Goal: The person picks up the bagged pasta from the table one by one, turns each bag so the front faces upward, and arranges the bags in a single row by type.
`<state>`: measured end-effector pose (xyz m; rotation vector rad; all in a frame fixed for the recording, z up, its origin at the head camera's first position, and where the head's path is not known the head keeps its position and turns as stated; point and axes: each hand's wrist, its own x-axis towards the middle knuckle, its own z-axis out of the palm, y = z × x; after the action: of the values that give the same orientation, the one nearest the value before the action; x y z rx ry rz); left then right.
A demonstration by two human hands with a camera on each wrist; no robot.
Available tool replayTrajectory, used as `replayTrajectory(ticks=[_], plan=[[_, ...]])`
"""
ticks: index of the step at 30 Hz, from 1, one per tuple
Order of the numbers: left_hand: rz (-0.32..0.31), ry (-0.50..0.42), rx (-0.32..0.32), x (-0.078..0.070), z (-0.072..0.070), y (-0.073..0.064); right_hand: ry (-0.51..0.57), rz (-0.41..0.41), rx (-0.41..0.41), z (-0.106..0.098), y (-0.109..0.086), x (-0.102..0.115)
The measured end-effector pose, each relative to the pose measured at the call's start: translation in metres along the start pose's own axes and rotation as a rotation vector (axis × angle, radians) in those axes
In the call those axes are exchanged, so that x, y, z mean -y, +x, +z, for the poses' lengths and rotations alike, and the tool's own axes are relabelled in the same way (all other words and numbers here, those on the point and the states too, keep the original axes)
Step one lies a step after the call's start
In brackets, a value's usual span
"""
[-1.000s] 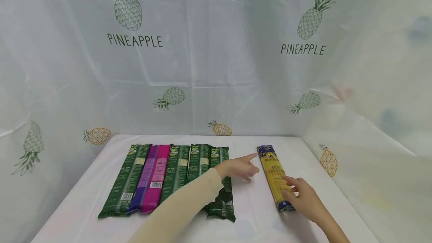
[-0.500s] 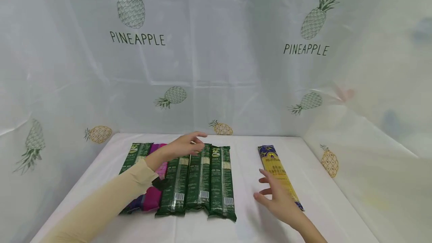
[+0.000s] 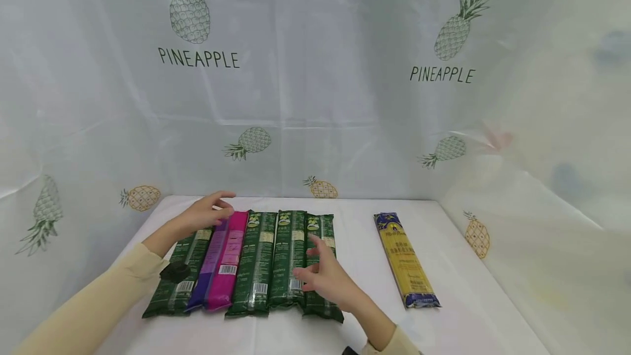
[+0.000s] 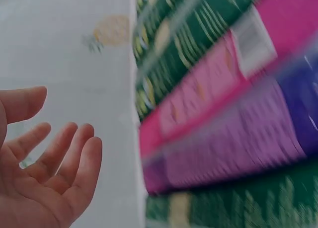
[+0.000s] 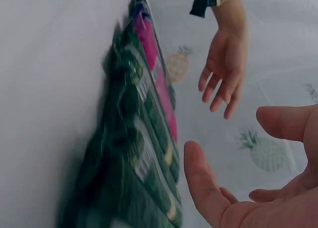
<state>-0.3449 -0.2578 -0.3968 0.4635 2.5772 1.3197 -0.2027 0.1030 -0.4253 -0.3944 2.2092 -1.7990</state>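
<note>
In the head view, a row of flat, long spaghetti packs lies on the white table: several green packs (image 3: 253, 262) and one pink-and-purple pack (image 3: 229, 259). My left hand (image 3: 204, 213) hovers over the far end of the leftmost green pack, fingers loosely spread and holding nothing. In the left wrist view its thumb stands apart from the fingers, beside the row. My right hand (image 3: 327, 278) is over the rightmost green packs, thumb and fingers parted around nothing. A yellow spaghetti pack (image 3: 406, 262) with blue ends lies by itself on the right.
The white tabletop (image 3: 365, 300) shows between the row and the yellow pack. A pale curtain (image 3: 325, 81) printed with pineapples hangs behind the table and at its sides. Dark bands sit at both sleeve cuffs, the left one (image 3: 175, 273) overlapping the leftmost green pack.
Both hands have swept left: the left from the rightmost green pack to the leftmost, the right from the yellow pack to the green packs. The packs look unmoved.
</note>
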Motion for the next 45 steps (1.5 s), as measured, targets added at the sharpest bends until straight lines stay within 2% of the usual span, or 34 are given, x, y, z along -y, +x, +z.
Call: replayTrajectory(ticks=[6,10,17,21,27,34,36,41,45], plan=[[-0.045,-0.006,-0.013,0.039,-0.007,-0.009,0.065,-0.002,0.011,0.049,0.028,-0.003],[-0.09,0.01,-0.01,0.062,-0.008,-0.011,0.061,-0.022,-0.01,0.078,0.044,-0.005],[-0.134,0.004,-0.011,0.084,-0.006,-0.01,0.071,0.002,-0.008,0.124,0.063,-0.011],[-0.128,-0.001,-0.007,0.087,-0.005,-0.007,0.003,0.0,-0.016,0.139,0.07,-0.01],[-0.139,0.035,0.001,0.083,-0.002,0.0,-0.271,-0.015,-0.056,0.145,0.078,-0.006],[-0.179,0.152,-0.006,0.078,-0.002,0.004,-0.516,0.043,-0.06,0.159,0.09,-0.004],[-0.173,0.196,-0.014,0.077,-0.002,0.006,-0.587,0.06,-0.07,0.163,0.092,-0.003],[-0.148,0.31,-0.043,0.071,0.001,0.01,-0.736,0.047,-0.088,0.17,0.095,0.0],[-0.154,0.364,-0.035,0.067,0.007,0.015,-0.837,0.023,-0.077,0.169,0.094,0.0]])
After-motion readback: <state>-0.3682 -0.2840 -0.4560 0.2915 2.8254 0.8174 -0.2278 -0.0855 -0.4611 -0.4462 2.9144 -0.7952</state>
